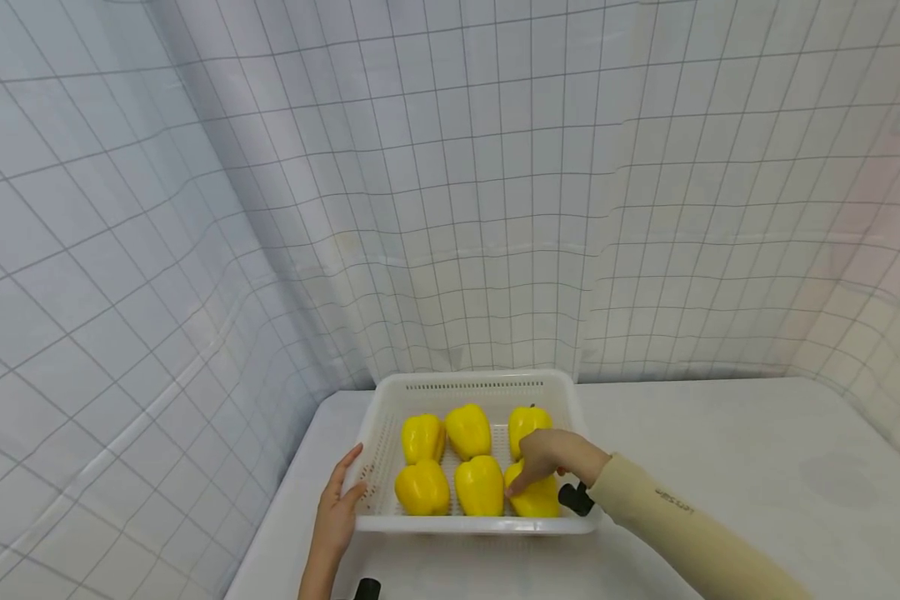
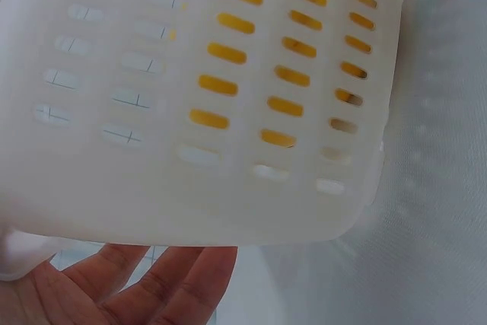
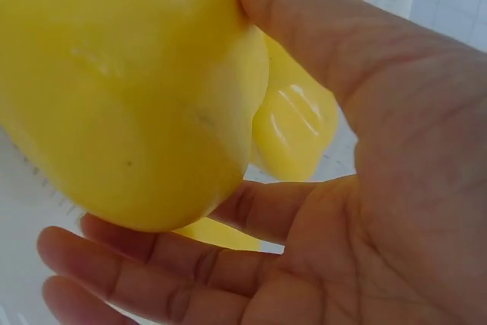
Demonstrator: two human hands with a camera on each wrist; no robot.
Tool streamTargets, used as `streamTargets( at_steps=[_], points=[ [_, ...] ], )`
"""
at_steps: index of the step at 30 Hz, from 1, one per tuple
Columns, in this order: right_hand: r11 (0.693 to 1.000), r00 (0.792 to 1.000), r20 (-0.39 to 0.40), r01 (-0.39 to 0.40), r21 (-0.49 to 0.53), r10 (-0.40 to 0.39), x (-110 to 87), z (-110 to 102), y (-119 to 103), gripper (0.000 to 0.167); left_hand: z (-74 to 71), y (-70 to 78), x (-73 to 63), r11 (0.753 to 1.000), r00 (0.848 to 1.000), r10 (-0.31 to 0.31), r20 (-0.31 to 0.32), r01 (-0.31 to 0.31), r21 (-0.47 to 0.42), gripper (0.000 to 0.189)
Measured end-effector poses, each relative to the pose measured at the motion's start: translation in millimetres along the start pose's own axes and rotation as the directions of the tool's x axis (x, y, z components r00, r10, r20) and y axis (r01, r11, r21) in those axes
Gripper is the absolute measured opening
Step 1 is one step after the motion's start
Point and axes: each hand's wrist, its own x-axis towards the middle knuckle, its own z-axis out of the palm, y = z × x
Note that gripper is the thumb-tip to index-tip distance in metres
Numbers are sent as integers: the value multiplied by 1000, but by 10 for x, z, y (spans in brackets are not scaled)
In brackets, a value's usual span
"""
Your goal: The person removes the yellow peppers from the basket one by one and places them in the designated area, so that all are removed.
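Note:
In the head view, a white slotted plastic basket (image 1: 465, 524) holds several yellow bell peppers in two rows. My right hand (image 1: 551, 454) reaches in from the right and grips the front-right bell pepper (image 1: 540, 502). In the right wrist view, its thumb lies on one side of the bell pepper (image 3: 129, 112) and its fingers (image 3: 183, 264) on the opposite side. At the basket's left side, my left hand (image 1: 333, 512) rests with straight fingers along the outside, thumb right at the rim. The left wrist view shows its fingertips hidden behind the basket wall (image 2: 175, 203).
Beside the gripped one are a front-middle bell pepper (image 1: 480, 487) and a back-right bell pepper (image 1: 527, 427). The basket stands on a white-covered table (image 1: 720, 467). A white grid-patterned curtain (image 1: 495, 208) hangs behind it and along the left.

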Motion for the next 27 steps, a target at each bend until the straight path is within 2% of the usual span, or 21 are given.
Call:
streamTargets(
  at_steps=[19,27],
  points=[
    [996,997,6,82,24,-82,1,-12,21,54,6,3,15,999,999,-32,3,32,-9,53],
    [998,998,25,52,32,-53,16,21,13,59,6,-1,7,1000,1000,-18,3,18,-3,53]
  ],
)
